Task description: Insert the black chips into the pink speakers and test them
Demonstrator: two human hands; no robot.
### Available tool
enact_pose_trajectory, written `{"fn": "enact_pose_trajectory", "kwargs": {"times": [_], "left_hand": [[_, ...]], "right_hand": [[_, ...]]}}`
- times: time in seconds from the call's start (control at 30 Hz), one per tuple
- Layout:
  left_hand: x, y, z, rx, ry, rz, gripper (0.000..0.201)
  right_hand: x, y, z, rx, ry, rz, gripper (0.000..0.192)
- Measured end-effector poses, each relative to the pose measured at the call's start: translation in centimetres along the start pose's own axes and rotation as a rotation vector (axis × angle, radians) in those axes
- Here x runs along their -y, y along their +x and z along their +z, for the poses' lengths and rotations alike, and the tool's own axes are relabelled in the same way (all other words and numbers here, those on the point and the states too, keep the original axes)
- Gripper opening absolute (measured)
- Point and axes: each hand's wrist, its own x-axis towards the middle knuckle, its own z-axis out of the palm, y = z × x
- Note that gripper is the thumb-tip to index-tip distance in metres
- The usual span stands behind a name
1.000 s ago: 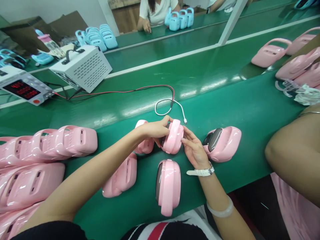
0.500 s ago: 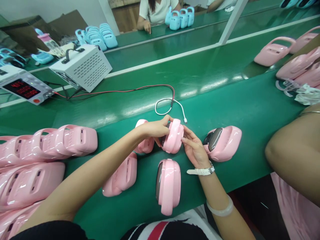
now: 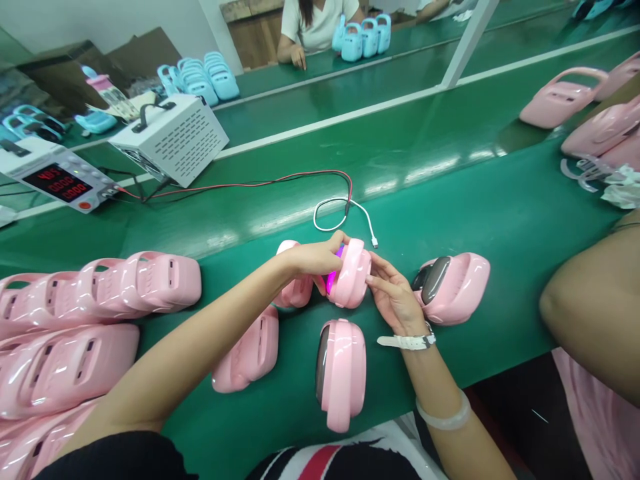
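Both my hands hold one pink handled device (image 3: 351, 275) standing on edge on the green belt (image 3: 500, 220). My left hand (image 3: 314, 258) grips its left face, where a magenta light glows. My right hand (image 3: 395, 298), with a white watch at the wrist, cups its right side. Another pink device (image 3: 293, 287) sits just behind my left hand. One more (image 3: 343, 373) lies below the hands, and one with a dark screen (image 3: 453, 287) lies to the right.
Several pink devices (image 3: 100, 300) are packed at the left, one (image 3: 247, 350) under my left arm. A white cable (image 3: 350, 213) with red and black leads runs to a white box (image 3: 173, 137) and a meter (image 3: 57, 180). A co-worker's arm (image 3: 595, 307) is at right; blue devices (image 3: 365, 37) and a person sit across.
A magenta light has come on at the left face of the held device. The hands have barely moved; the view has shifted slightly.
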Motion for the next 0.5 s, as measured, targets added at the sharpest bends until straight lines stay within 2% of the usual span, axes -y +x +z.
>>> {"fn": "enact_pose_trajectory", "kwargs": {"times": [0.13,0.2,0.37,0.5], "left_hand": [[-0.1,-0.2,-0.1,-0.005,-0.020,0.003,0.053],[-0.1,-0.4,-0.1,-0.020,-0.036,-0.004,0.053],[-0.5,-0.8,-0.1,-0.022,-0.048,-0.007,0.060],[-1.4,-2.4,-0.8,-0.128,-0.031,0.066,0.063]], "right_hand": [[-0.4,-1.1,0.6,-0.029,0.069,-0.047,0.047],[-0.8,-2.1,1.1,-0.084,0.070,-0.121,0.039],[-1.5,-3.4,1.7,-0.195,-0.272,-0.363,0.022],[-1.8,-3.0,1.9,-0.284,-0.384,-0.504,0.014]]}}
